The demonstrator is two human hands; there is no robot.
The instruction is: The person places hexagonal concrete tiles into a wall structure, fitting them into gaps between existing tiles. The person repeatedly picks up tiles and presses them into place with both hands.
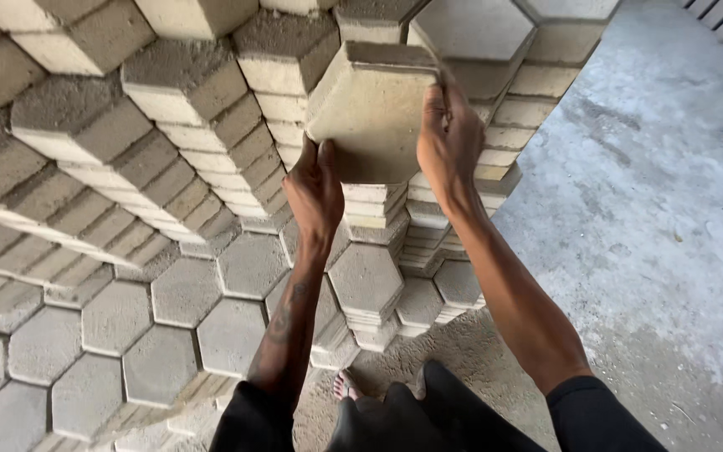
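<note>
A grey concrete floor (654, 209) lies at the right; stepped stacks (161, 201) of hexagonal pavers fill the left and top. Both forearms reach forward and up from dark sleeves. The left hand (315, 191) cups the lower left edge of a raised paver (370, 113), fingers closed against its underside. The right hand (449, 138) grips the paver's right edge, fingers wrapped over the side, thumb hidden. The paver is tilted, held clear above a lower stack near the pile's right edge. A sandalled foot (346, 385) shows below on the floor.
</note>
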